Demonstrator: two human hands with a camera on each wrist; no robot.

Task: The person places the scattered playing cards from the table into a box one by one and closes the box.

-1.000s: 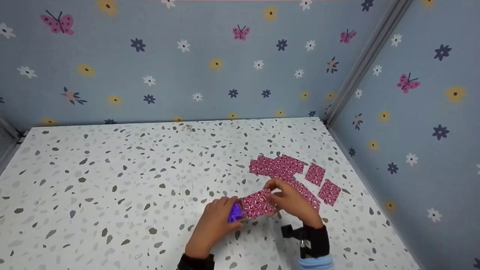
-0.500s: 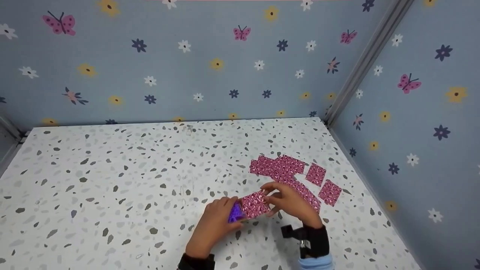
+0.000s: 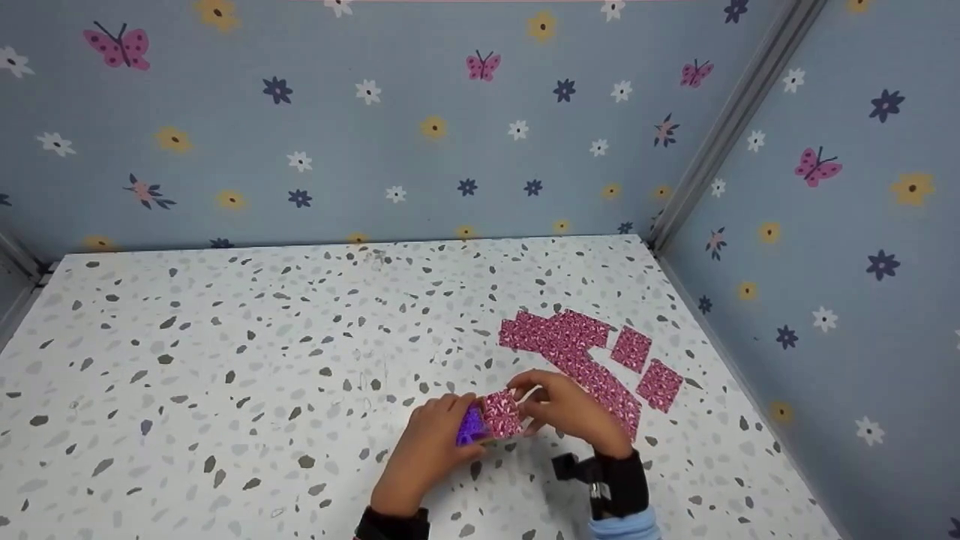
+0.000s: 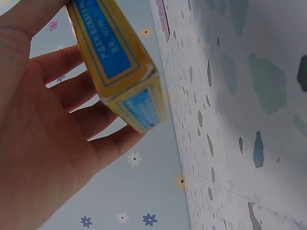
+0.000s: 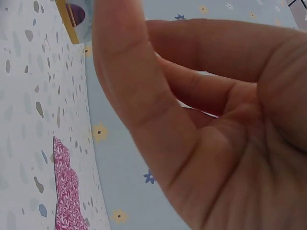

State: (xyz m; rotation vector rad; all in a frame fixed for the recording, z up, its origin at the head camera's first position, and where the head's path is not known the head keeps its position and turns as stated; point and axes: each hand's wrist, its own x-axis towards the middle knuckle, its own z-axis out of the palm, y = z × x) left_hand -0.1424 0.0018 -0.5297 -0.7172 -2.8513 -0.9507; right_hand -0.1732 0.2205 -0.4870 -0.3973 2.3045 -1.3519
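Note:
My left hand (image 3: 429,442) grips a small card box (image 3: 471,426), purple on the face seen from above. In the left wrist view the box (image 4: 112,52) shows yellow sides with blue printed panels, and the fingers lie along its far side. A pink-patterned playing card (image 3: 501,414) sticks out of the box's right end; whether more lie beneath it is hidden. At the card's outer edge, my right hand (image 3: 566,409) pinches it with bent fingers. The right wrist view shows the right hand (image 5: 192,110) close up, its fingertips out of frame.
Several overlapping pink-patterned playing cards (image 3: 562,341) are spread face down beyond the right hand. Two separate cards (image 3: 631,349) lie to their right. The speckled white table (image 3: 225,360) meets flowered blue walls (image 3: 420,165) at the back and right.
The right hand has moved left, and the card has slid further into the box, so less of it shows. The left hand and the spread cards stay where they were.

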